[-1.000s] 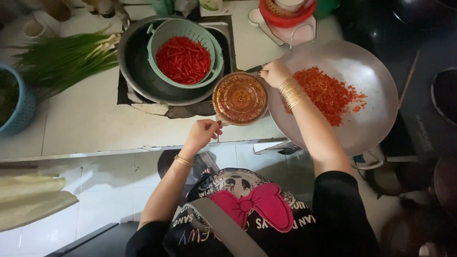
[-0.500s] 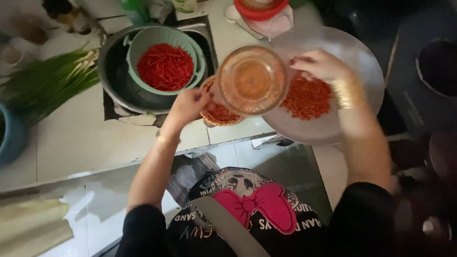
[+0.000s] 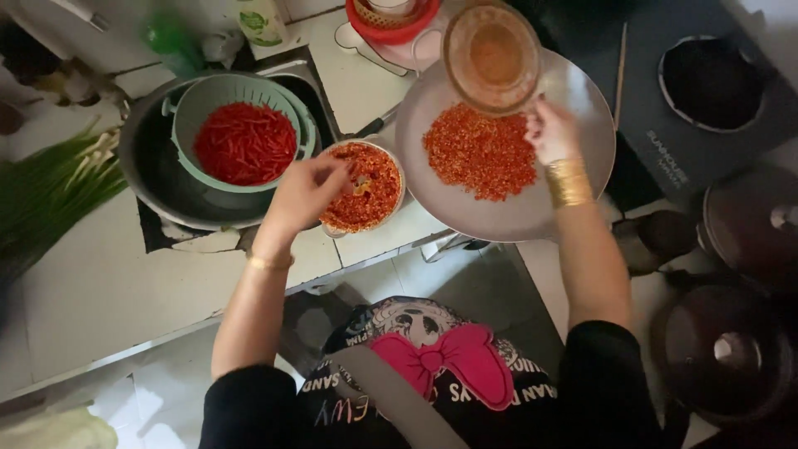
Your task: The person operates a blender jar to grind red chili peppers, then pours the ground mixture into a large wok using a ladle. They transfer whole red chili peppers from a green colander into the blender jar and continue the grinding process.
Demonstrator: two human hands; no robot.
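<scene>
The right hand [image 3: 553, 133] is clenched on the rim of a clear plastic jar [image 3: 492, 54], its walls smeared orange, tipped with its mouth toward the camera. It hangs over the far edge of a wide metal pan [image 3: 582, 100]. Just below that grip, nearer the person, a heap of chopped red chilli [image 3: 480, 151] lies in the middle of the pan.

The left hand [image 3: 306, 191] is curled, fingertips dipping into a small bowl of the same chopped chilli [image 3: 370, 187] that sits just beside the pan's near-left edge. Whether those fingers pinch anything I cannot tell — the knuckles hide it. Beyond that hand, away from the body, a green colander of red chilli strips [image 3: 245, 143] rests inside a dark basin [image 3: 154, 179].

To my eye the work is moving the chopped chilli between bowl, jar and pan. It would go best with the jar kept over the pan so any crumbs fall inside it, and the bowl steadied by the left hand — it stands close to the counter's edge, and a nudge could tip it.
</scene>
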